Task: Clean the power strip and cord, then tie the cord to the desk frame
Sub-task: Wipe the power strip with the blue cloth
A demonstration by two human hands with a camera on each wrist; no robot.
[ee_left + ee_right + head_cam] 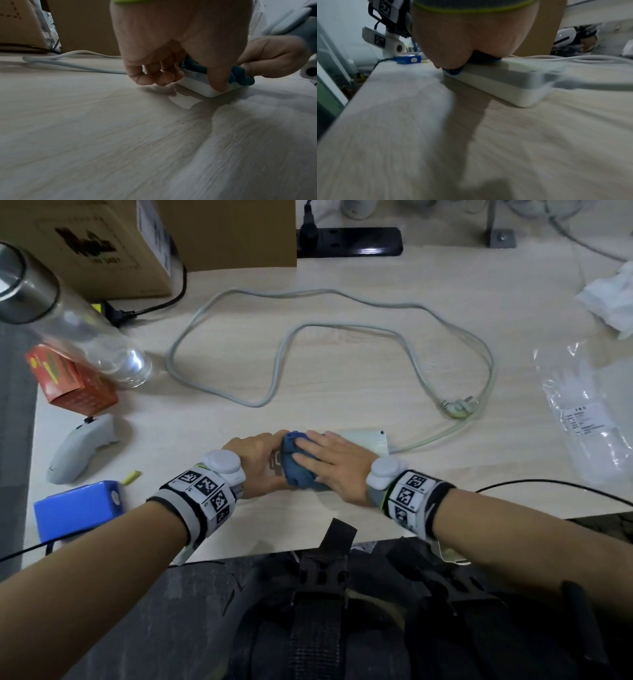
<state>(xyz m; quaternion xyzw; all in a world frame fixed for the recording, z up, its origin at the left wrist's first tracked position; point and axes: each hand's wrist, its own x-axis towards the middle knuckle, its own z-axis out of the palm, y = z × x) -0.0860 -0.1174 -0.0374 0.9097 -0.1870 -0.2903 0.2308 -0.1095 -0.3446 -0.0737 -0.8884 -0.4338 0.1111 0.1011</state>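
Head view: white power strip (368, 441) flat on worktop (342, 371), near front edge, mostly covered by both hands; far-right end exposed. Blue cloth (299, 463) bunched on top of strip. Right hand (330, 462) laid over cloth, fingers straight and together, pressing down. Left hand (262, 465) at strip's left end, just beside cloth.

Left wrist view: left hand (180, 44) clamped on strip (202, 86), fingers (161, 75) curled round far side, thumb on near edge; cloth (240, 75) between thumb and right hand (272, 56).

Right wrist view: heel of right hand (467, 39) bearing on cloth (453, 71) atop strip (505, 83); picture blurred, fingers hidden.

Grey-white cord (342, 326) leaving strip's right end, running in loose loops over mid-worktop; plug (459, 405) lying free, right of centre, well apart from hands.

Surroundings: clear bottle (85, 337) and orange box (75, 385) at left; grey handheld device (78, 448), blue box (77, 508) front-left. Cardboard boxes (102, 244) at back-left; black power strip (356, 241) behind, one black plug in it. Clear plastic bag (589, 412) at right, crumpled white tissue (609, 296) further back
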